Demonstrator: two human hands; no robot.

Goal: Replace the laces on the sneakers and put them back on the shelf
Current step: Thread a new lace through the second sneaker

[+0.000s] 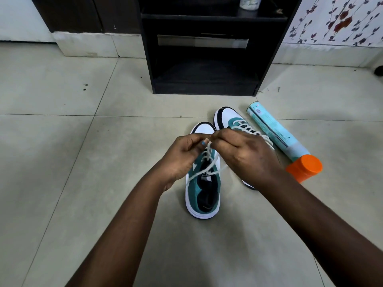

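At frame centre, a white lace (207, 157) is pinched by the left hand (182, 156) and right hand (246, 154) above a teal-and-white sneaker (204, 193). A second, laced sneaker (230, 119) is seen just beside it.

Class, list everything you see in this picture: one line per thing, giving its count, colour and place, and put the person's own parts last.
sneakers: two, white, teal and black, side by side on the floor before the shelf
lace: one, white, rising from the nearer sneaker into both hands
far sneaker's lace: one, white, threaded through the farther sneaker
shelf unit: one, black, standing on the floor behind the sneakers
spray can: one, pale blue with an orange cap, lying on the floor right of the sneakers
jar: one, clear, on the upper shelf
floor: pale grey tiles
left hand: one, fingers pinching the lace
right hand: one, fingers pinching the lace
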